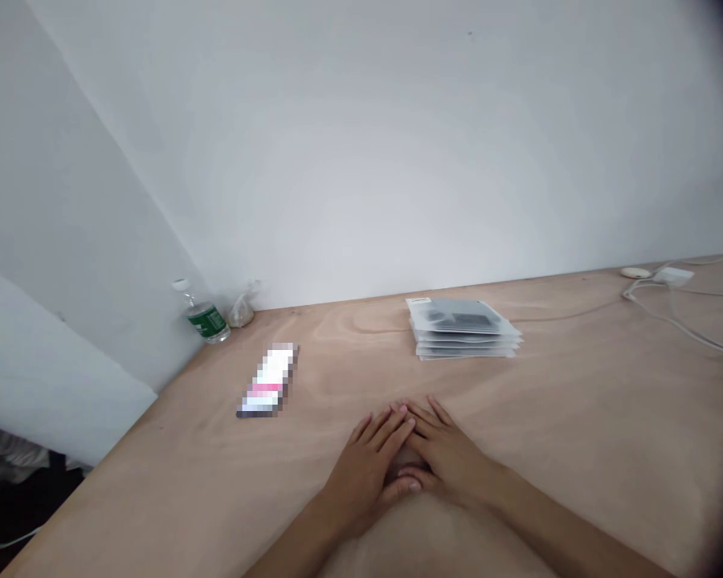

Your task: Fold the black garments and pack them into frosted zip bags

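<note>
My left hand [370,453] lies flat on the wooden table [217,498], its fingers stretched out. Beside it, my right hand [449,453] rests palm down with the fingers spread. The fingertips and thumbs of both hands touch and overlap slightly, and neither hand holds anything. Beyond the right hand sits a stack of thin packets in clear plastic sleeves [463,329], with dark grey contents showing through the top one. To the left of my hands lies a phone [270,380] with a lit, blurred-out screen.
At the back left, a water bottle with a green label [208,321] stands in the corner by a small clear plastic bag [241,311]. White cables [668,317], a white adapter [673,277] and a round pale object [635,273] lie back right. A white wall [367,160] rises behind.
</note>
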Demonstrator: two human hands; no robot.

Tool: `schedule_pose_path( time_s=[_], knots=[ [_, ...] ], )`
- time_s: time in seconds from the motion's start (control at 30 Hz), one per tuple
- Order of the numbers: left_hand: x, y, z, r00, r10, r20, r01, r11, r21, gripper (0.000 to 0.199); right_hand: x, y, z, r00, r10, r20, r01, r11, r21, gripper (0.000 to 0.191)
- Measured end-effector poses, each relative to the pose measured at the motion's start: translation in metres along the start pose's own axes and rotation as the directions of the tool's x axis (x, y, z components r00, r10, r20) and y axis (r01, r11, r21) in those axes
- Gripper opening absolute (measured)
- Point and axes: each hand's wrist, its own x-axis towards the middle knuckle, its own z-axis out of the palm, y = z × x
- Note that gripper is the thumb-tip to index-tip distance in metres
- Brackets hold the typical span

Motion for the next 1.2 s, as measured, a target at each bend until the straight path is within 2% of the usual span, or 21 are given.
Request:
schedule_pose_path(
  time_s=[0.17, 0.33, 0.4, 0.53, 0.8, 1.07, 1.13, 1.2],
  knots=[
    [0.001, 0.0, 0.0, 1.0, 0.006, -0.024, -0.006, 1.0, -0.002, 0.067, 0.0, 0.0, -0.001, 1.0, -0.001, -0.009, 0.001, 1.0, 0.013, 0.063],
    [-0.002, 0.0, 0.002, 1.0, 0.01, -0.016, -0.009, 1.0, 0.026, 0.066, -0.003, 0.001, -0.011, 1.0, -0.011, 0.015, 0.01, 0.999, 0.049, 0.059],
    [-0.005, -0.001, 0.004, 0.999, -0.044, -0.032, 0.046, 0.997, 0.062, 0.066, -0.006, 0.004, -0.016, 1.0, -0.002, 0.025, 0.001, 0.998, 0.057, 0.06],
    [-0.011, -0.005, 0.005, 0.988, -0.145, -0.054, 0.151, 0.98, 0.132, 0.064, -0.015, 0.015, -0.021, 0.995, 0.098, 0.016, -0.098, 0.995, 0.032, 0.062],
    [-0.013, -0.008, 0.003, 0.99, -0.139, -0.026, 0.141, 0.983, 0.118, 0.063, -0.018, 0.018, -0.016, 0.987, 0.16, -0.033, -0.158, 0.987, 0.04, 0.061],
    [-0.013, -0.008, 0.003, 0.99, -0.141, -0.024, 0.143, 0.982, 0.122, 0.062, -0.017, 0.017, -0.019, 0.985, 0.172, -0.018, -0.171, 0.983, 0.064, 0.06],
    [-0.013, -0.008, 0.003, 0.99, -0.139, -0.027, 0.142, 0.982, 0.124, 0.061, -0.017, 0.016, -0.019, 0.985, 0.171, -0.019, -0.168, 0.982, 0.09, 0.059],
    [-0.013, -0.008, 0.002, 0.99, -0.137, -0.032, 0.14, 0.983, 0.123, 0.061, -0.016, 0.015, -0.018, 0.984, 0.171, -0.054, -0.158, 0.97, 0.187, 0.057]
  ],
)
